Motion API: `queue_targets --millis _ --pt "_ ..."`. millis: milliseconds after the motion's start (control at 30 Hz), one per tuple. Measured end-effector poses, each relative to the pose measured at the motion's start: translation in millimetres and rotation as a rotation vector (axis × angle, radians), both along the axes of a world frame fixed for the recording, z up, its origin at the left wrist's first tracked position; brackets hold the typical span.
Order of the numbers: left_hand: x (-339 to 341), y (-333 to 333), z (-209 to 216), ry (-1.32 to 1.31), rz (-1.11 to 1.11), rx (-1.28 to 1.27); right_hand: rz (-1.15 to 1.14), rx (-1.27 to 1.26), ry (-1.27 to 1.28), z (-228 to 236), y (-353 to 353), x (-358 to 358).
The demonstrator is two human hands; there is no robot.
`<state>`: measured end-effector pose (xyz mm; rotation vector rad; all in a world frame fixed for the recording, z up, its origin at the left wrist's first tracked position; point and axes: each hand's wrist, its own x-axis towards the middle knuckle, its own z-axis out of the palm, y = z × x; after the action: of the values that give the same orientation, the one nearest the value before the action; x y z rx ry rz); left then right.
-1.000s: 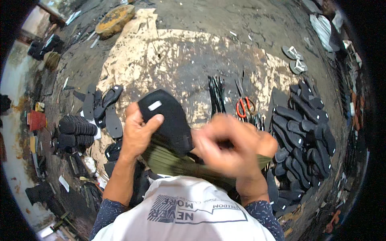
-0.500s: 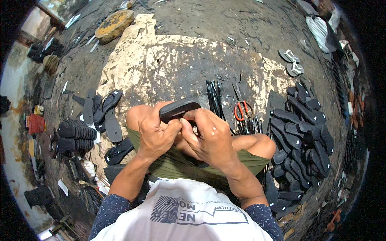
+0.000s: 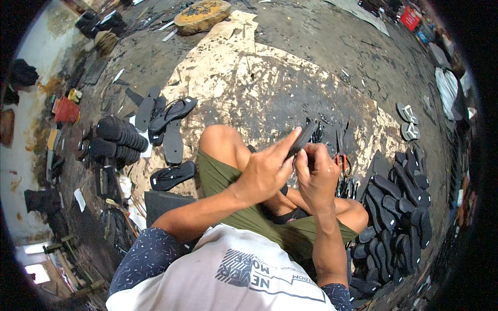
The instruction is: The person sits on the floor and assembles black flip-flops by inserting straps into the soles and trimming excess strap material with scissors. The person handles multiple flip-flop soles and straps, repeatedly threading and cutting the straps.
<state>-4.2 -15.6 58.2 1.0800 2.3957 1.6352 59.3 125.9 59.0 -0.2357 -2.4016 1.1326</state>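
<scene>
A black sandal sole [image 3: 303, 140] is held up on edge in front of my knees, tilted, its far end pointing away from me. My left hand [image 3: 263, 172] grips it from the left, fingers stretched along its side and thumb near its lower edge. Close against the sole's near right side, my right hand [image 3: 318, 171] is closed in a pinch; what lies between its fingertips is hidden. Just beyond the hands, a bundle of thin black strips [image 3: 317, 131] lies on the floor. Scissors with red-orange handles [image 3: 343, 164] rest to the right of it.
Many black soles [image 3: 397, 207] are heaped at my right. On the left stand stacked soles [image 3: 116, 137], with black flip-flops [image 3: 174, 115] beside them and another black sandal [image 3: 173, 176] nearer. White-strapped sandals [image 3: 408, 122] lie far right. A stained sheet [image 3: 207, 67] covers the floor ahead; a round block [image 3: 202, 15] sits beyond.
Both hands and the sole have shifted right in view, as the whole scene moved. The sole has turned from lying crosswise to standing on edge, pointing away. My left fingers now stretch along it.
</scene>
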Motion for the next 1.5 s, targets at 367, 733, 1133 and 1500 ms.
queue_targets --millis 367,733,1133,1500 --pt "-12.4 3.2 -5.6 -0.01 0.029 -0.016 0.027 0.064 0.058 1.2 2.9 -12.4" --pt "-22.4 -0.3 -11.8 -0.203 -0.001 -0.05 0.043 -0.017 -0.004 -17.0 11.6 -7.3" --pt "-59.4 -12.7 -45.1 -0.629 -0.113 0.387 -0.075 0.166 0.313 44.1 16.2 4.6" --pt "-66.5 -26.1 -75.8 -0.159 0.374 0.357 -0.173 -1.429 0.146 -42.0 12.8 -12.2"
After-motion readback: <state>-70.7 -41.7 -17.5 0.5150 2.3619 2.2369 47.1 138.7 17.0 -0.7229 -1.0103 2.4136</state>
